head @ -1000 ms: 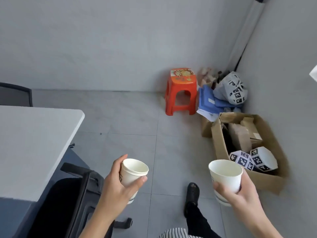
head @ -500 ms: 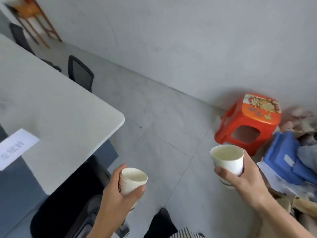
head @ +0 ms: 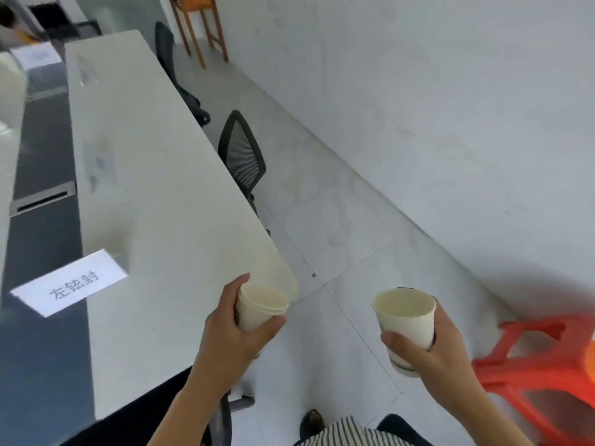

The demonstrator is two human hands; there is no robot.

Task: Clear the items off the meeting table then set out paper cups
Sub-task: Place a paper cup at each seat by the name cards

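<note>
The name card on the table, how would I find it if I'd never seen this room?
Start at the long white meeting table on the left. Follow its near end to the dark strip along its left side. The name card is a white tented card with dark printed characters, the only lettered thing there.

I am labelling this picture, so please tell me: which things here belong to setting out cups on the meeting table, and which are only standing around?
Job:
- white paper cup in left hand
- white paper cup in right hand
- long white meeting table

Standing around:
- white name card
- black mesh office chair
- red plastic stool
- wooden chair legs
</note>
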